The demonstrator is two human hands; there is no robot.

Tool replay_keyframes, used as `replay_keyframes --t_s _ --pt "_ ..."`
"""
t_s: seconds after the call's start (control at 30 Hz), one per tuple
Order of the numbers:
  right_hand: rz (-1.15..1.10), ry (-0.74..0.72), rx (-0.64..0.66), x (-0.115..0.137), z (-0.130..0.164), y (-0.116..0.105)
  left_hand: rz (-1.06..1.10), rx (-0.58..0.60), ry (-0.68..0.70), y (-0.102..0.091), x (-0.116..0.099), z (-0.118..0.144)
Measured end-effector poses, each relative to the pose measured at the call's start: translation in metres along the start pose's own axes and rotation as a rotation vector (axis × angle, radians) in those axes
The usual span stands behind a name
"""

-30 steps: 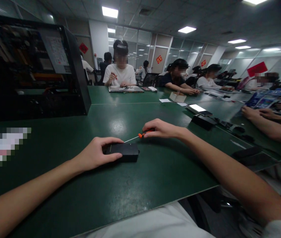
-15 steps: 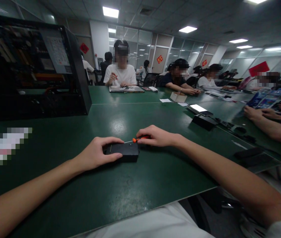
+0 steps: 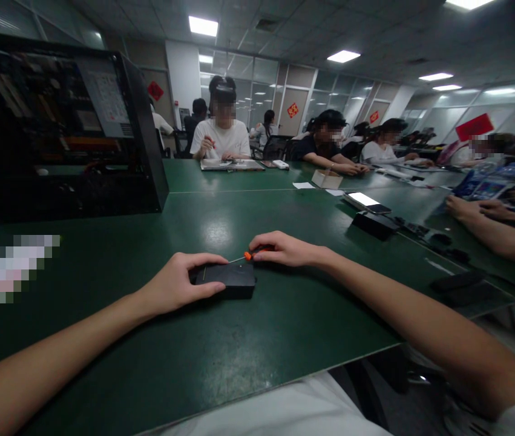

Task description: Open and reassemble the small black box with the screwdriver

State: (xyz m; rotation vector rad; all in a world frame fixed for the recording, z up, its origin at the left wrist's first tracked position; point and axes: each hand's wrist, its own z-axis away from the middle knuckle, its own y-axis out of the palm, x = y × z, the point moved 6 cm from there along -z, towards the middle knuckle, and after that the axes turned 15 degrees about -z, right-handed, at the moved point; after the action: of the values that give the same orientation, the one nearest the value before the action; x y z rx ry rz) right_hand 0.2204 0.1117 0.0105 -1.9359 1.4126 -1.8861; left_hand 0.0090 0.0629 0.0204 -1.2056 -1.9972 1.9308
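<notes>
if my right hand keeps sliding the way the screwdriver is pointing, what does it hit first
Most likely the flat black box. The right hand holds the orange-handled screwdriver aimed left, tip already at the box's far edge; just beyond sit the left hand's fingers. Depth is hard to judge.

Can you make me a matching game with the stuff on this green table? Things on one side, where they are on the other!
Things:
1. black box
2. screwdriver
3. computer case
4. phone

Places:
A. standing at the far left of the table
B. lying lit up, off to the right
C. under the left hand, in the middle
D. in the right hand, its thin shaft pointing at the box

Pairs: 1-C, 2-D, 3-A, 4-B
</notes>
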Motion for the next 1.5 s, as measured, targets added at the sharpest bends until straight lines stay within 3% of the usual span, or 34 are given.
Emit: replay_keyframes --t_s 0.13,0.3,0.47,0.6,0.8,0.93,1.1,1.27,1.4,1.5 --pt "0.125 -0.077 -0.041 0.004 -0.002 0.001 -0.006 0.001 0.008 0.0 0.0 -0.001" --pt "0.517 -0.219 -0.118 0.011 -0.012 0.002 -0.029 -0.005 0.016 0.0 0.001 0.0" --pt "0.396 -0.283 -0.046 0.007 -0.023 0.014 -0.026 -0.007 0.034 0.0 0.0 0.001" --pt "0.333 -0.254 -0.026 0.002 -0.023 0.02 -0.022 -0.012 0.044 0.0 -0.001 0.0" --pt "0.472 -0.231 -0.014 0.004 -0.014 0.01 -0.022 -0.01 0.052 0.0 -0.003 0.0" --pt "0.581 -0.079 0.059 -0.006 -0.003 -0.008 -0.005 -0.06 0.027 -0.001 0.0 0.0" --pt "0.59 0.064 0.039 -0.013 0.009 -0.025 0.147 -0.165 -0.093 -0.003 0.016 -0.003" --pt "0.568 0.102 0.064 -0.013 0.006 -0.017 0.39 -0.225 -0.183 -0.001 0.031 -0.008" --pt "0.582 0.109 0.054 -0.009 0.004 -0.011 0.42 -0.254 -0.291 0.001 0.04 -0.01" --pt "0.609 0.101 0.028 -0.002 0.003 -0.01 0.387 -0.239 -0.288 0.002 0.041 -0.013"
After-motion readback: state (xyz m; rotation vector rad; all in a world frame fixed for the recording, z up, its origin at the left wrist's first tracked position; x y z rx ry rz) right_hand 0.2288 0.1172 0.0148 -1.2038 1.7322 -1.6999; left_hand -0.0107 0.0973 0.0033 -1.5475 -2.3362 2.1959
